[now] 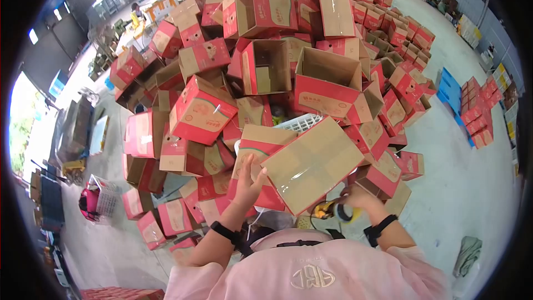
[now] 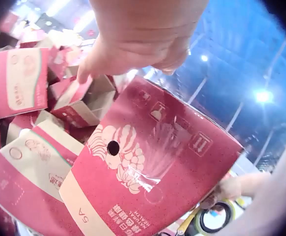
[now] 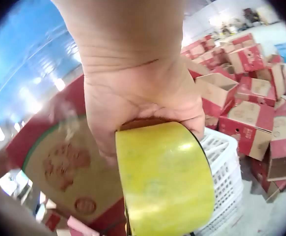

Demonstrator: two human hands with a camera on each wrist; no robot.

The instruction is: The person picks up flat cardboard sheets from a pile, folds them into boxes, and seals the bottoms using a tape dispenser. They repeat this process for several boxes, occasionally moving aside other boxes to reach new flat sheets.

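Note:
In front of the person's body is a red and brown cardboard box (image 1: 313,166), tilted, with a strip of clear tape across its brown face. Its red side (image 2: 148,157), with a round hole and printed fruit, fills much of the left wrist view. The left hand (image 1: 248,186) is at the box's left edge, fingers extended and thumb toward the box. Low at the box's right side, the right hand (image 1: 360,196) grips a tape dispenser (image 1: 327,210) carrying a wide yellowish tape roll (image 3: 167,179). Much of the dispenser is hidden behind the roll in the right wrist view.
A large heap of red and brown boxes (image 1: 205,111) rises ahead, many open. A white plastic basket (image 1: 300,124) stands behind the held box. Another white basket (image 1: 102,203) is on the floor at left. A blue pallet (image 1: 452,100) lies at right beside stacked red cartons.

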